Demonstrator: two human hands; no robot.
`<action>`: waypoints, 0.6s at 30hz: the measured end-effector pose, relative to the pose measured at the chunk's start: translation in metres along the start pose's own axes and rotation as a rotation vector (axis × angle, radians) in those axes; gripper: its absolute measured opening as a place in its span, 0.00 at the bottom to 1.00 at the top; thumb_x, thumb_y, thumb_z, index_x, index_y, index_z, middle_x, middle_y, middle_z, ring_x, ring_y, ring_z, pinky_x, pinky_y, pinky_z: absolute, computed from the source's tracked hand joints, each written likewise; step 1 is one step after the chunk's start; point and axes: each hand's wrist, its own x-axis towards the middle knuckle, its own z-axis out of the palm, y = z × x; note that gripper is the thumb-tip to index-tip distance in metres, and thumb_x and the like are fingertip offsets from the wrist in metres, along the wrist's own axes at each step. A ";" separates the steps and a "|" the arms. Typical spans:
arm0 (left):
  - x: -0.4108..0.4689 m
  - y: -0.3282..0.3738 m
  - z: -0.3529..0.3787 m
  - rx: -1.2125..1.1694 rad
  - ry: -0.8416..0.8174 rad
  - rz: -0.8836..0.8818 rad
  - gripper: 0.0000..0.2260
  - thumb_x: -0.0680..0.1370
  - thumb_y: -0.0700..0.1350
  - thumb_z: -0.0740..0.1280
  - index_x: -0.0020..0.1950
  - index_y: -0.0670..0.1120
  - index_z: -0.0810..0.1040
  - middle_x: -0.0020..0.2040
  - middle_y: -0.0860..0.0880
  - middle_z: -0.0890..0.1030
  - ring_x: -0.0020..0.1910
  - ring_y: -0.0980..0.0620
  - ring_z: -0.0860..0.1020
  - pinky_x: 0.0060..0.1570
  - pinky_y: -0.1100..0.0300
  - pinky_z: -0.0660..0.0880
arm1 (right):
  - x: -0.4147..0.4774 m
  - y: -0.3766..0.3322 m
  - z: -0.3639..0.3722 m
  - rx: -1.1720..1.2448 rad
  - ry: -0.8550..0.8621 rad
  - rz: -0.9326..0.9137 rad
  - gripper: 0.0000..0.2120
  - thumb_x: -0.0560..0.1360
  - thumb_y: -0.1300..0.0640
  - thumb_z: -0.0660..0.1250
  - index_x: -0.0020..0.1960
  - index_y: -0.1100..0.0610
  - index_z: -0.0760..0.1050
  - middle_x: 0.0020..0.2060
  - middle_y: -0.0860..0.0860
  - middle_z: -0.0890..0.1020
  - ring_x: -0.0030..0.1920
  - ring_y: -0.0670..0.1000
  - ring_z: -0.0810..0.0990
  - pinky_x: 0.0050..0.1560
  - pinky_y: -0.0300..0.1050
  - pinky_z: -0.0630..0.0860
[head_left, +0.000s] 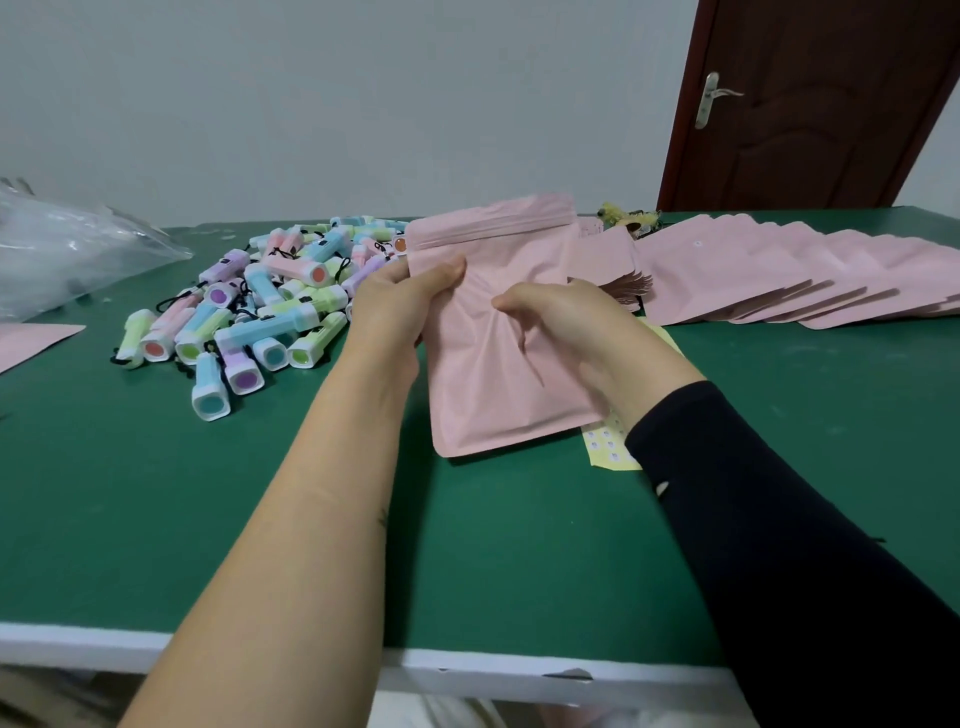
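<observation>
A pink zip pouch (498, 374) is held tilted just above the green desk (234, 493) by 2 hands. Its left edge is gripped by the curled fingers (441, 273) of the left hand (400, 306), and its front is pinched into creases by those of the right hand (566, 322). Pastel torches (260, 306) are piled left of the left fingers. A row of pink pouches (779, 275) is laid right of the right ones, and a yellow sticker sheet (608, 444) lies beneath the pouch.

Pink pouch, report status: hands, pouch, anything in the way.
Left hand grips pink pouch at its left edge; right hand pinches its front. Pouch held over green table, zip end away. Sticker sheet lies beneath; flashlight pile left, pouch stack right.
</observation>
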 end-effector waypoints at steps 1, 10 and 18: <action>0.000 0.000 -0.002 -0.006 0.006 0.006 0.05 0.74 0.40 0.74 0.49 0.45 0.84 0.42 0.50 0.86 0.40 0.54 0.84 0.42 0.62 0.80 | 0.000 0.000 0.000 0.000 -0.005 0.002 0.05 0.71 0.58 0.71 0.39 0.59 0.77 0.37 0.56 0.81 0.41 0.55 0.80 0.54 0.49 0.76; 0.001 -0.001 -0.006 0.110 0.032 0.157 0.06 0.79 0.43 0.69 0.41 0.48 0.80 0.30 0.59 0.79 0.26 0.63 0.73 0.29 0.70 0.67 | 0.000 0.002 -0.007 -0.053 -0.014 0.025 0.17 0.71 0.58 0.70 0.25 0.55 0.70 0.28 0.53 0.77 0.37 0.54 0.76 0.52 0.48 0.73; 0.001 0.000 -0.008 0.202 0.022 0.240 0.11 0.81 0.42 0.65 0.39 0.48 0.75 0.24 0.62 0.73 0.21 0.64 0.67 0.24 0.73 0.63 | 0.001 0.002 -0.010 -0.057 -0.033 0.024 0.15 0.73 0.61 0.68 0.28 0.57 0.70 0.27 0.54 0.74 0.33 0.53 0.74 0.45 0.44 0.71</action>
